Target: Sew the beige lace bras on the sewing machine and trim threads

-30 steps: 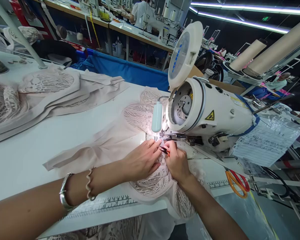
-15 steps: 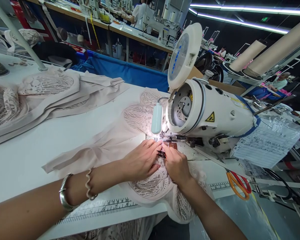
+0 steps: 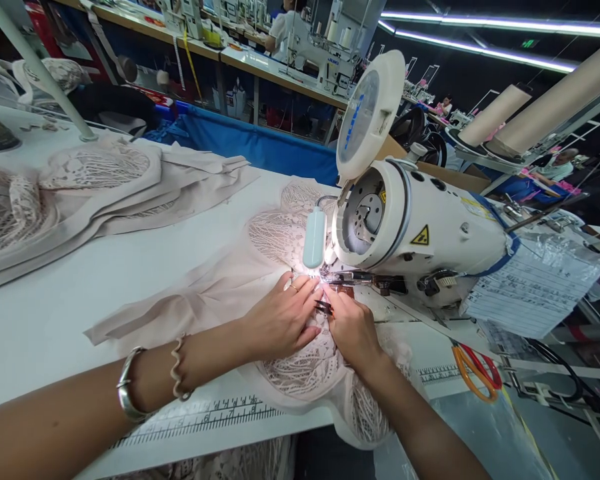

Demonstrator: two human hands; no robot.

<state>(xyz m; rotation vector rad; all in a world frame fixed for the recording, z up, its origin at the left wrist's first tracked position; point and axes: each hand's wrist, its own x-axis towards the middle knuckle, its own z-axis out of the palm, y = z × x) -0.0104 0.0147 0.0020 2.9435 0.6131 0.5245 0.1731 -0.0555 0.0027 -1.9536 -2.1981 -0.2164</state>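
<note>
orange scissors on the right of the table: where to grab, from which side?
Probably by the loop handles of the orange scissors, coming from above on the near side. They lie flat on the table right of the sewing machine, loops open and uncovered; the blades are not clearly visible.

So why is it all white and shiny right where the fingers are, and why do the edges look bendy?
In the head view, the small lamp on the sewing machine shines so hard that the spot by the left hand and right hand washes out to white glare; the wide lens curves the table edge and the poles; the far workbenches look dim and soft.
</note>
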